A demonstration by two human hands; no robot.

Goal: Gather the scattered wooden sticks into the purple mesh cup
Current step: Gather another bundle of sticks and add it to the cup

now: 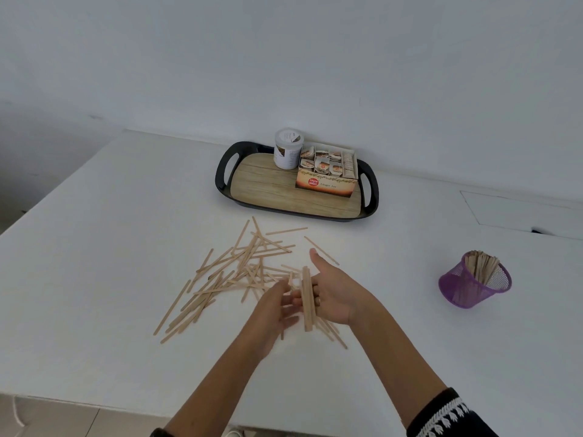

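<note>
Many thin wooden sticks (227, 272) lie scattered in a loose pile on the white table (94, 247), left of centre. My right hand (337, 294) holds an upright bundle of sticks (307, 301) between fingers and palm, thumb spread outward. Just left of the bundle, my left hand (274, 313) has its fingers pinched on a stick or two at the bundle's edge; it is blurred. The purple mesh cup (473, 287) stands far right, apart from both hands, with several sticks inside it.
A black tray (224, 171) with a wood-pattern floor sits at the back against the wall, carrying a white canister (287, 148) and an open box of tea bags (328, 171). The table's left edge drops off toward the floor.
</note>
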